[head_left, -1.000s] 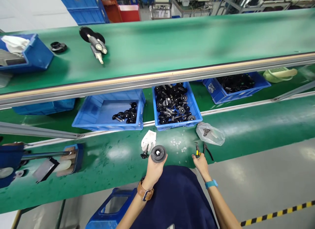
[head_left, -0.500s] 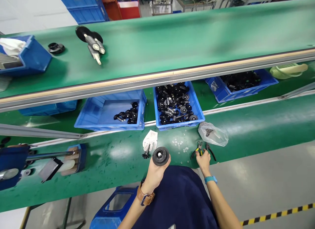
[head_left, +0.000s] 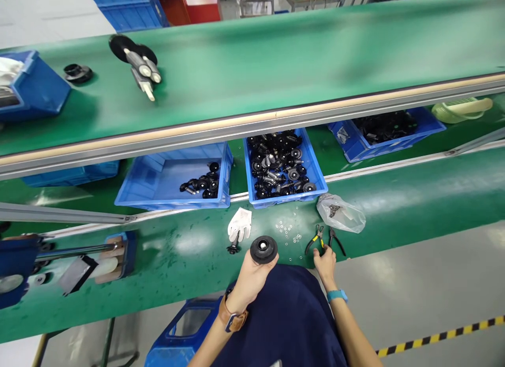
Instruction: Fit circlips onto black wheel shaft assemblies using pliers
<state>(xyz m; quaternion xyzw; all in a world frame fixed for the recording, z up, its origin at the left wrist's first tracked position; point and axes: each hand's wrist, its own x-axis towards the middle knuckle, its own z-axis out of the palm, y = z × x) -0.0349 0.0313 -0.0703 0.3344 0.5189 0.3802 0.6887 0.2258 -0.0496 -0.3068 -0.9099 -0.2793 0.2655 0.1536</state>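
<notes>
While my left hand [head_left: 254, 274] is clasping a wheel [head_left: 264, 250], yellow-handled pliers [head_left: 311, 244] are lying eleven o'clock from my nearer right hand [head_left: 325, 262], grip unclear.

The held disc [head_left: 263, 253] looks matt; the worktop [head_left: 189, 243] is smooth and glossy, the glove [head_left: 240, 223] cloth, the bag [head_left: 349, 218] thin, shiny plastic.

Your green desk [head_left: 414, 199]
On it you have a white glove [head_left: 241, 220], small rings [head_left: 296, 238], yellow-handled pliers [head_left: 316, 236], black-handled pliers [head_left: 338, 243] and a clear bag [head_left: 347, 216].
</notes>
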